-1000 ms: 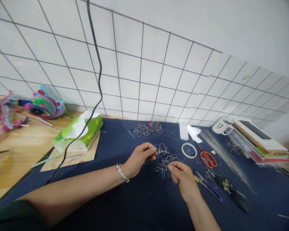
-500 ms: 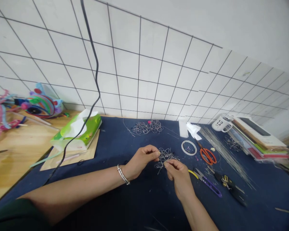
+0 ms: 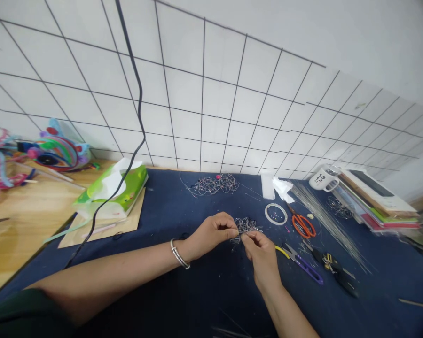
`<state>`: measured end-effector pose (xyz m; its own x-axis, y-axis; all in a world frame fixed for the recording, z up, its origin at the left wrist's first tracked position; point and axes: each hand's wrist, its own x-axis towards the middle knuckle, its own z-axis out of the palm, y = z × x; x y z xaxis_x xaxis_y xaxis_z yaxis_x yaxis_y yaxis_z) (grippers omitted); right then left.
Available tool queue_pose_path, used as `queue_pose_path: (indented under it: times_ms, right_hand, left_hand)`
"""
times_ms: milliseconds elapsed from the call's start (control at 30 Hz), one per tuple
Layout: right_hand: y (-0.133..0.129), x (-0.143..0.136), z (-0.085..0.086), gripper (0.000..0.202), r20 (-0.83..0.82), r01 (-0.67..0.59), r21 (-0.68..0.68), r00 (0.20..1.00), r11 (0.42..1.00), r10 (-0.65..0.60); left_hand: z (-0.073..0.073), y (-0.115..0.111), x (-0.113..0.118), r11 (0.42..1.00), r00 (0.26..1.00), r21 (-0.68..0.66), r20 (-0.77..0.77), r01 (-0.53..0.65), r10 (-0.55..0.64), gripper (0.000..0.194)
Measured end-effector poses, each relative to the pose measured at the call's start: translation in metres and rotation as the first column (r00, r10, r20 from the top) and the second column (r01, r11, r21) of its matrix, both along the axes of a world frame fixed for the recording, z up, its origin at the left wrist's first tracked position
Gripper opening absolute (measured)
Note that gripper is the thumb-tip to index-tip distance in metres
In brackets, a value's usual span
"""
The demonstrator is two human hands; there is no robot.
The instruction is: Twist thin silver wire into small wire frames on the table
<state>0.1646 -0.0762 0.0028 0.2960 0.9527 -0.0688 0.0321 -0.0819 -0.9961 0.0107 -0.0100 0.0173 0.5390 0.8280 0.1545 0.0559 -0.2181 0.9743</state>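
Less gap now: left hand (image 3: pixel 214 233) and right hand (image 3: pixel 263 258) pinch the wire tangle (image 3: pixel 248 225) at its near edge, fingertips nearly touching, narrowing work to one spot.

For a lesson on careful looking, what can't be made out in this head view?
Head view:
Wire tangle: partly hidden by the left hand and right hand; its strands too fine to trace.
Tiny bits inside white ring: too small to identify.
Dark green sleeve: cut off by left and bottom edges.
Loose wires: cut off by bottom edge.
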Motion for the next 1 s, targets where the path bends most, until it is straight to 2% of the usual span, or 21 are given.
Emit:
queue_pose_path:
  times_ms: [200,300,433,533,600,733,867,1000]
  right_hand:
    - [-0.001,0.002,0.004,0.017,0.244,0.002,0.033,0.97,0.999,-0.01]
    - [-0.001,0.001,0.007,0.017,0.287,-0.023,0.032,0.958,0.999,0.013]
    - [-0.001,0.002,0.01,0.015,0.275,-0.073,0.042,0.96,0.996,0.059]
    - [-0.001,0.003,0.012,0.014,0.286,-0.104,0.024,0.954,0.994,0.093]
    - [-0.003,0.002,0.014,0.013,0.326,-0.09,0.034,0.943,0.995,0.074]
    - [-0.01,-0.003,0.015,0.012,0.503,-0.015,0.201,0.859,0.98,-0.09]
    - [-0.014,-0.007,0.009,0.015,0.624,-0.126,0.341,0.771,0.932,-0.124]
    - [-0.009,-0.006,-0.002,0.022,0.714,-0.174,0.35,0.686,0.921,-0.142]
  left_hand:
    - [0.004,0.002,-0.001,0.993,0.998,0.115,-0.061,-0.011,0.018,0.011]
    - [0.006,0.004,-0.002,0.993,0.997,0.115,-0.069,-0.013,0.021,0.01]
    - [0.007,0.007,-0.004,0.999,0.999,0.04,-0.038,-0.01,0.011,0.009]
    - [0.006,0.008,-0.004,0.996,0.999,-0.073,0.016,-0.045,0.046,0.009]
    - [0.005,0.008,-0.004,0.989,0.996,-0.128,0.051,-0.07,0.077,0.009]
    - [0.006,0.006,-0.003,0.98,0.987,-0.163,0.093,-0.116,0.133,0.013]
    - [0.005,0.002,0.0,0.981,0.98,-0.107,0.104,-0.16,0.171,0.012]
    - [0.002,-0.006,0.003,0.987,0.983,-0.032,0.09,-0.157,0.16,0.012]
